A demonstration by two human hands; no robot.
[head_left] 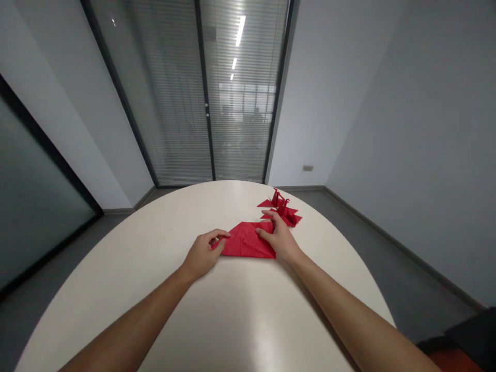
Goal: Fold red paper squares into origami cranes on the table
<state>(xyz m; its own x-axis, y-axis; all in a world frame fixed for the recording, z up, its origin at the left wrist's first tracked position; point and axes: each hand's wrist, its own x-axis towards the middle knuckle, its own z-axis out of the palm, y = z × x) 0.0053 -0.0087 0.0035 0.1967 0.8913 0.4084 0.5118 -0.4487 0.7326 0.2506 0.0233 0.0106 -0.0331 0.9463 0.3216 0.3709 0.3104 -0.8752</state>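
Note:
A folded sheet of red paper (246, 242) with visible creases lies on the table between my two hands. My left hand (204, 253) pinches its left corner between thumb and fingers. At the right end is my right hand (282, 240), its thumb on the paper's face and its fingers curled over the upper right edge. Just beyond my right hand stand folded red paper cranes (287, 214), close together and partly hidden by my fingers. Another red crane (275, 199) is a little farther back.
The work surface is a round white table (155, 289). Behind it are glass panels with blinds (240, 139) and a pale wall with a socket plate (308, 168). A dark object with some red (461, 336) shows at the lower right.

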